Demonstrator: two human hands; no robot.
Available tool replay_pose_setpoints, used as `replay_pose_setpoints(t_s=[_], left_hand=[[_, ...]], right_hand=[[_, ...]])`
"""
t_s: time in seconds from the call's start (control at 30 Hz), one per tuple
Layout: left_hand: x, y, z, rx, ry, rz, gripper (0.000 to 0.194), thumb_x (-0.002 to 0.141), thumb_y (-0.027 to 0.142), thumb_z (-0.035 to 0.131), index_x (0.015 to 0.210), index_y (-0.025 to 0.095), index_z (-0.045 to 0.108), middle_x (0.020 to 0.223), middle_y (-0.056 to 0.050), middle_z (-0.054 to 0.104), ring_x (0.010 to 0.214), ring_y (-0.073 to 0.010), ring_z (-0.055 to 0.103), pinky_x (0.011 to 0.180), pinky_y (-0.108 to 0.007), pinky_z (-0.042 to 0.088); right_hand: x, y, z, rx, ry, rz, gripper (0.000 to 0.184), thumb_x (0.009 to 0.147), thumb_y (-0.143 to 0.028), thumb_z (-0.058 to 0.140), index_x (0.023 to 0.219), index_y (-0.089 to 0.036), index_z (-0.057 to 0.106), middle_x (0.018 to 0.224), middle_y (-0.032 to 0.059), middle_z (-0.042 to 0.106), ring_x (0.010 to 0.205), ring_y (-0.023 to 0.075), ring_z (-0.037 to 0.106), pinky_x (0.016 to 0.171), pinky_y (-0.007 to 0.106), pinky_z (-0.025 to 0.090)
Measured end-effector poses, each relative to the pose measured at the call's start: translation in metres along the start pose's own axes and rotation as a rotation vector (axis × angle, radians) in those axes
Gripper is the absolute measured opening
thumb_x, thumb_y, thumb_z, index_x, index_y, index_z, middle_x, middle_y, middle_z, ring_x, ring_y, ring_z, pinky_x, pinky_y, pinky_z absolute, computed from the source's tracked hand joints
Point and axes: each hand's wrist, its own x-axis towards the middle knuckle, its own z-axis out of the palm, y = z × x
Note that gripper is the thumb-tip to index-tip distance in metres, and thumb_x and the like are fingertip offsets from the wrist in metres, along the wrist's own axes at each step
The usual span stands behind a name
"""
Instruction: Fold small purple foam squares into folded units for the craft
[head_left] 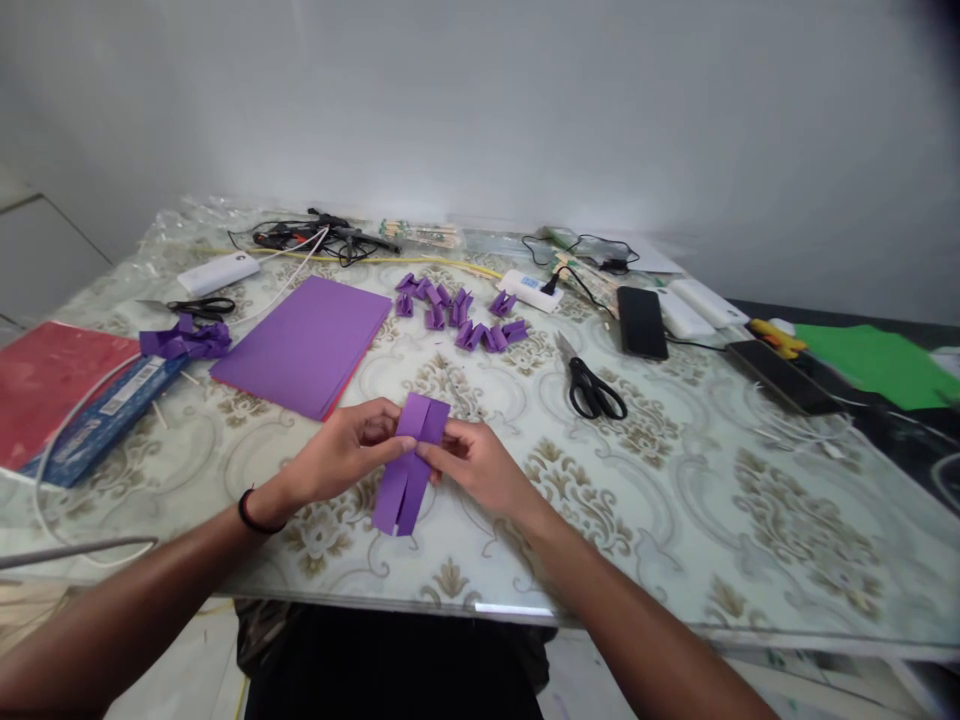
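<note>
A strip of purple paper with its long edges folded in toward a middle slit is held above the table's front part. My left hand grips it from the left, thumb on its face and fingers behind. From the other side my right hand pinches the same strip, its thumb close to the left one. Beyond them lie several small folded purple paper pieces. A stack of purple sheets rests to the left, with a red edge showing under it. Black-handled scissors lie to the right, blades partly apart.
At left are a second pair of scissors, purple paper scraps and a red and blue packet. Cables and a white power bank lie at the back. Right stand phones and green paper.
</note>
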Motion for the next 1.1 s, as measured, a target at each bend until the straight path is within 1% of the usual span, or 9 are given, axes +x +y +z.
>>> replay_pose_setpoints(t_s=[0.07, 0.2, 0.33, 0.47, 0.53, 0.7, 0.9, 1.03, 1.1], left_hand=[[0.001, 0.0, 0.001, -0.026, -0.018, -0.012, 0.02, 0.096, 0.036, 0.077, 0.095, 0.018, 0.07, 0.085, -0.003, 0.076, 0.079, -0.0195, 0.076, 0.079, -0.033, 0.063], [0.001, 0.0, 0.001, -0.017, 0.027, -0.007, 0.022, 0.097, 0.034, 0.076, 0.086, 0.016, 0.07, 0.078, -0.001, 0.073, 0.071, -0.0148, 0.07, 0.068, -0.025, 0.057], [0.002, -0.003, 0.002, -0.047, 0.066, 0.023, 0.019, 0.097, 0.033, 0.076, 0.093, 0.016, 0.069, 0.073, 0.002, 0.071, 0.068, -0.0128, 0.069, 0.063, -0.021, 0.053], [0.003, -0.006, 0.003, -0.086, 0.087, 0.052, 0.021, 0.096, 0.033, 0.078, 0.108, 0.017, 0.07, 0.071, 0.003, 0.072, 0.062, -0.0122, 0.067, 0.059, -0.021, 0.053], [0.002, -0.005, 0.002, -0.094, 0.095, 0.071, 0.021, 0.095, 0.032, 0.079, 0.109, 0.017, 0.074, 0.075, 0.0, 0.076, 0.064, -0.0129, 0.068, 0.061, -0.022, 0.055], [-0.003, -0.002, -0.004, -0.071, 0.083, 0.092, 0.011, 0.094, 0.023, 0.079, 0.099, 0.017, 0.086, 0.087, -0.006, 0.081, 0.073, -0.0146, 0.07, 0.07, -0.024, 0.058], [-0.004, 0.001, -0.006, -0.022, 0.052, 0.092, 0.018, 0.099, 0.027, 0.073, 0.104, 0.019, 0.088, 0.099, -0.008, 0.082, 0.089, -0.0188, 0.072, 0.081, -0.028, 0.059], [-0.002, 0.0, -0.001, 0.006, 0.074, 0.066, 0.02, 0.091, 0.032, 0.083, 0.102, 0.015, 0.083, 0.087, -0.006, 0.078, 0.077, -0.0175, 0.072, 0.069, -0.026, 0.057], [-0.001, -0.002, 0.001, 0.004, 0.081, 0.046, 0.022, 0.091, 0.031, 0.083, 0.104, 0.014, 0.079, 0.076, -0.003, 0.074, 0.067, -0.0151, 0.068, 0.06, -0.023, 0.053]], right_hand=[[0.0, -0.001, 0.0, 0.001, 0.0, -0.012, 0.035, 0.088, -0.053, 0.083, 0.089, -0.019, 0.074, 0.069, -0.0018, 0.069, 0.059, 0.015, 0.065, 0.06, 0.028, 0.053], [0.0, -0.003, -0.001, 0.017, 0.004, -0.027, 0.038, 0.092, -0.055, 0.079, 0.081, -0.021, 0.067, 0.067, -0.0028, 0.067, 0.062, 0.0158, 0.067, 0.063, 0.028, 0.056], [0.0, -0.001, 0.0, 0.03, -0.011, -0.033, 0.037, 0.092, -0.053, 0.08, 0.082, -0.02, 0.067, 0.064, -0.003, 0.067, 0.059, 0.0149, 0.066, 0.06, 0.027, 0.054], [-0.001, 0.0, 0.0, 0.09, 0.027, -0.063, 0.032, 0.092, -0.049, 0.081, 0.103, -0.022, 0.068, 0.064, -0.0073, 0.062, 0.058, 0.0138, 0.064, 0.059, 0.026, 0.055], [-0.002, -0.001, -0.001, 0.119, 0.04, -0.081, 0.03, 0.093, -0.047, 0.079, 0.109, -0.023, 0.07, 0.067, -0.0067, 0.063, 0.059, 0.0141, 0.065, 0.059, 0.027, 0.056], [-0.004, -0.006, -0.008, 0.173, 0.023, -0.141, 0.011, 0.092, -0.032, 0.075, 0.097, -0.024, 0.081, 0.078, 0.0002, 0.073, 0.065, 0.0157, 0.069, 0.06, 0.028, 0.06], [-0.005, -0.006, -0.01, 0.178, 0.006, -0.147, 0.019, 0.093, -0.038, 0.072, 0.096, -0.023, 0.083, 0.085, 0.0026, 0.074, 0.07, 0.0172, 0.07, 0.059, 0.029, 0.061], [-0.003, -0.004, -0.006, 0.134, 0.034, -0.132, 0.017, 0.092, -0.036, 0.079, 0.103, -0.023, 0.079, 0.078, -0.0006, 0.071, 0.067, 0.0147, 0.067, 0.062, 0.026, 0.059], [-0.002, -0.002, -0.004, 0.103, 0.081, -0.118, 0.028, 0.09, -0.036, 0.083, 0.113, -0.024, 0.074, 0.079, -0.0026, 0.07, 0.07, 0.0144, 0.066, 0.064, 0.026, 0.058]])
